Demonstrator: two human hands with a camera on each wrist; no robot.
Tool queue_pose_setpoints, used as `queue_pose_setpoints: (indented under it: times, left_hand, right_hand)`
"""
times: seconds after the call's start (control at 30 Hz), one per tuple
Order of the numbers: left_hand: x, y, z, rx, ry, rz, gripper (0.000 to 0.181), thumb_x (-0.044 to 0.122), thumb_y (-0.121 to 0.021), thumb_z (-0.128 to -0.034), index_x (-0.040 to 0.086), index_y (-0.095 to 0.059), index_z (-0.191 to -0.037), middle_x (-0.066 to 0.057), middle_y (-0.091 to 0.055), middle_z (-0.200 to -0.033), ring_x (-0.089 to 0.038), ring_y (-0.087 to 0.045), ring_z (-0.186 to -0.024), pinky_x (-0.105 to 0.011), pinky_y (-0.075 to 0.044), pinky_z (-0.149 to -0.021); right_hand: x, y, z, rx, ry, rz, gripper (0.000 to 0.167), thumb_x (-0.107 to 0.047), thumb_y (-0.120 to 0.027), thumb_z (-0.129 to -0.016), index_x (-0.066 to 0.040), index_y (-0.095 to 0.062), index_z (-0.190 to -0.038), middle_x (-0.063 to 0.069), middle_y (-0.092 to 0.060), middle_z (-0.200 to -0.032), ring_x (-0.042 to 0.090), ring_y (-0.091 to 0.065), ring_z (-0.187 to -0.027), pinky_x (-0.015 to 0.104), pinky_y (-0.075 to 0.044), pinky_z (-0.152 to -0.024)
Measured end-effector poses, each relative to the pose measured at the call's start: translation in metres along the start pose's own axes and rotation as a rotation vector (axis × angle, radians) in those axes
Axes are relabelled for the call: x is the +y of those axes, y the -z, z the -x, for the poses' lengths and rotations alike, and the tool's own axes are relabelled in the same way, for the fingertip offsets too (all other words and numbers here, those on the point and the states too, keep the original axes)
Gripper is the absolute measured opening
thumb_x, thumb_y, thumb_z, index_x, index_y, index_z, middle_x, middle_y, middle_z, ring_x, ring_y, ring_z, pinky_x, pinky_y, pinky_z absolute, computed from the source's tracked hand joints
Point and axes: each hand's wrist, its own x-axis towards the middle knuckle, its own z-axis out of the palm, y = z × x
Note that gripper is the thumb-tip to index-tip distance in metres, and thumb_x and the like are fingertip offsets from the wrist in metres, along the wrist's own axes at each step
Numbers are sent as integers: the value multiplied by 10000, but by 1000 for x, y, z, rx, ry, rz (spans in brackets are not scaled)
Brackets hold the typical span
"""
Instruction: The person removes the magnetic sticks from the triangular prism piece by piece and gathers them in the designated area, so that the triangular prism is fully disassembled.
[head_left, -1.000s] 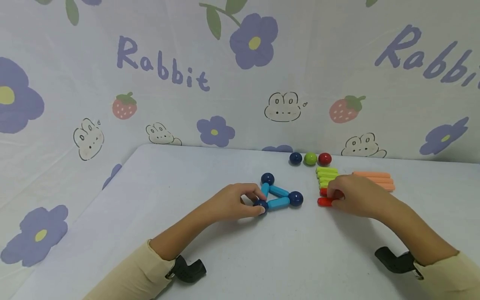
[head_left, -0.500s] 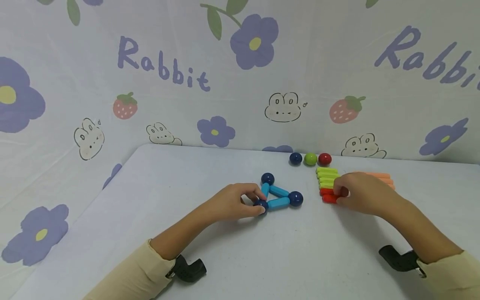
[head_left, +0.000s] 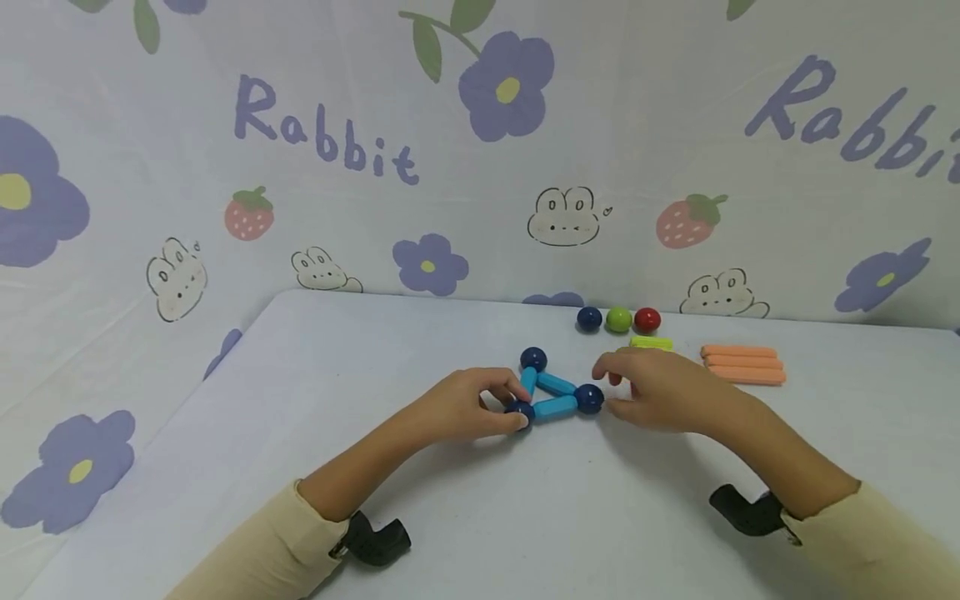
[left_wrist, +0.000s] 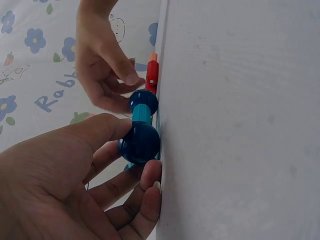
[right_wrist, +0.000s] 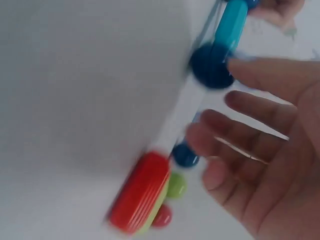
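Observation:
A triangle of light blue magnetic rods (head_left: 555, 407) joined by navy balls lies on the white table. My left hand (head_left: 468, 406) pinches the near-left navy ball (left_wrist: 141, 143) between thumb and fingers. Beside the right navy ball (head_left: 589, 398) is my right hand (head_left: 663, 390), fingers spread and holding nothing. Its thumb tip overlaps that ball (right_wrist: 211, 67) in the right wrist view; whether they touch I cannot tell. Red rods (right_wrist: 141, 194) lie below the right hand in its wrist view, but that hand covers them in the head view.
Behind the right hand, yellow-green rods (head_left: 651, 342) are partly covered. Orange rods (head_left: 744, 365) lie side by side farther right. A navy ball (head_left: 588, 318), a green ball (head_left: 618, 319) and a red ball (head_left: 647, 320) line the back edge, before a patterned cloth (head_left: 337, 208).
My right hand has pushed the near red rod against the other rods, then let go and moved left to the triangle's right ball. The left hand stays on its ball.

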Motion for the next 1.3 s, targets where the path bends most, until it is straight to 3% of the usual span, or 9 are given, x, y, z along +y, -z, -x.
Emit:
queue_pose_setpoints:
  times: [0.13,0.27,0.47,0.73,0.93,1.07,1.17,1.3]
  left_hand:
    - [0,-1,0,2,-3,8,180,243,-741,-912,222,-698,-1086,64,-668,-997,-145,-619,-851,-274,-534,-748]
    - [0,-1,0,2,-10,12,182,239,-740,-912,215,-692,-1086,51,-670,-997,-145,-624,-837,-266,-538,-741]
    - [0,-2,-2,-5,-17,17,176,241,-740,-909,225,-693,-1078,56,-671,-980,-148,-626,-811,-270,-539,-719]
    - [-2,-2,-2,-5,-13,6,187,249,-739,-910,216,-693,-1088,53,-668,-1000,-142,-622,-822,-266,-538,-717]
    - [-1,-1,-1,-4,7,-5,188,249,-737,-914,223,-691,-1094,47,-667,-1018,-147,-619,-848,-267,-541,-719]
    - [-1,-1,-1,-4,11,-3,189,256,-738,-912,227,-693,-1093,51,-666,-1013,-147,-619,-827,-270,-542,-689]
    - [-1,-1,-2,-5,2,3,183,251,-741,-910,228,-698,-1086,54,-667,-999,-150,-622,-807,-274,-540,-680]
    - [-1,0,-1,-3,-14,7,180,247,-741,-908,227,-699,-1083,58,-669,-987,-150,-626,-786,-274,-533,-685]
  right_hand:
    - [-16,-7,-17,-64,21,23,279,-146,-738,-896,-76,-641,-1148,41,-675,-992,178,-607,-840,367,-566,-800]
    - [-24,-15,-30,-36,-23,53,168,-114,-718,-889,-96,-609,-1015,7,-579,-809,181,-544,-761,323,-516,-696]
    - [-26,-21,-31,0,-65,76,140,-133,-724,-865,-120,-607,-940,10,-525,-753,180,-517,-716,295,-439,-608]
    - [-14,-13,-34,-54,-79,62,187,-63,-728,-859,-87,-679,-1038,46,-661,-949,217,-572,-835,399,-554,-790]
    - [1,-13,-44,5,-71,-73,288,-36,-751,-867,-72,-711,-1150,113,-686,-1159,327,-609,-1107,505,-516,-941]
    - [6,-15,-51,44,-46,-91,372,23,-745,-845,-39,-700,-1209,159,-655,-1241,403,-540,-1242,532,-481,-977]
    - [9,-13,-58,56,-24,-74,370,34,-732,-852,-6,-691,-1218,181,-642,-1237,397,-547,-1228,513,-487,-976]
    - [13,-6,-69,13,-30,-94,403,-17,-715,-887,0,-628,-1280,190,-635,-1206,343,-619,-1074,459,-536,-918]
